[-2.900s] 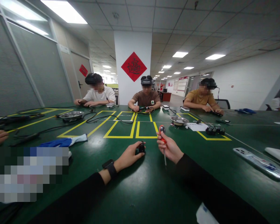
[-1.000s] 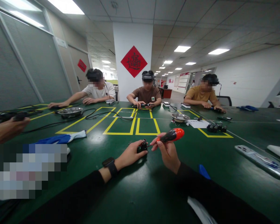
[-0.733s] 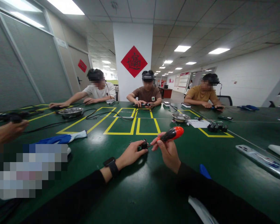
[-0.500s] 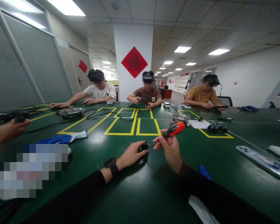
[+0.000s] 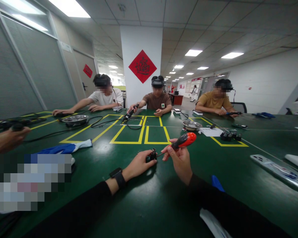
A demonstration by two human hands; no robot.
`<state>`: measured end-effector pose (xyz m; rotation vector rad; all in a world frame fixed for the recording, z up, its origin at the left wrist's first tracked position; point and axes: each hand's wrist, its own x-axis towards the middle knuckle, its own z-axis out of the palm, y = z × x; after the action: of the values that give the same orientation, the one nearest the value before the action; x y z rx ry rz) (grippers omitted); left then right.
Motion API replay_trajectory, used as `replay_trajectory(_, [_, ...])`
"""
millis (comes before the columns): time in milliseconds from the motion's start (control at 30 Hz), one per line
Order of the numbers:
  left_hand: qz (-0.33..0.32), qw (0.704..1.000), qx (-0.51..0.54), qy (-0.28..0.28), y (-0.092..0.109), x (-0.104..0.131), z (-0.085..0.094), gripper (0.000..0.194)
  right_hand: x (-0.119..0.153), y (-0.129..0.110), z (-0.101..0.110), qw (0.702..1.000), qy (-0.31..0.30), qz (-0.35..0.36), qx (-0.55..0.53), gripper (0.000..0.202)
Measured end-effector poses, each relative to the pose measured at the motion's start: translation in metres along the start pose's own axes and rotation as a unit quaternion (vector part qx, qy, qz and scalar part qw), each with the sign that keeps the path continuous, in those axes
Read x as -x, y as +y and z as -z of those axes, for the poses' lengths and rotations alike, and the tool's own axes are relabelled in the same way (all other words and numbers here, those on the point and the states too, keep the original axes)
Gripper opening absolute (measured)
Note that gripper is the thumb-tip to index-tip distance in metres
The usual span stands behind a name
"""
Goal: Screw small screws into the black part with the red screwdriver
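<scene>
My left hand [image 5: 139, 162] rests low over the green table [image 5: 144, 205], its fingers closed around a small black part with a metal top [image 5: 153, 154]. What exactly the part is I cannot make out. In my right hand [image 5: 180, 160] is a screwdriver [image 5: 185, 140] with a red and black handle. The screwdriver's handle points up and to the right, and its thin shaft slants down left to the side of the black part. Whether the tip sits in a screw is too small to tell.
A steel bowl [image 5: 192, 125], a paper sheet [image 5: 213, 132] and several black parts [image 5: 230, 136] lie ahead on the right. A phone [image 5: 278, 172] is at far right, a blue-white glove [image 5: 67, 147] at left. Co-workers sit opposite; one holds a black tool [image 5: 130, 114] with a cable.
My hands, the screwdriver and the black part stay almost in place. Across the table, the middle co-worker's hand has moved left, now with a black tool held over the table.
</scene>
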<state>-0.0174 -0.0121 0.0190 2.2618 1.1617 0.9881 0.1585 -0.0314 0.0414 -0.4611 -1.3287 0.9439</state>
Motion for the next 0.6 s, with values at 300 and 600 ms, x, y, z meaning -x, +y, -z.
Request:
replay_trajectory(300, [0.031, 0.998, 0.044, -0.010, -0.0001, -0.0020, 0.0019, 0.026, -0.0004, 0.0002, 0.0022, 1.000, -0.013, -0.016, -0.009, 0.025])
replay_trajectory(600, [0.014, 0.998, 0.053, -0.002, -0.0007, -0.0010, 0.0013, 0.024, -0.0001, -0.0055, -0.0025, 0.999, -0.024, -0.025, 0.020, 0.019])
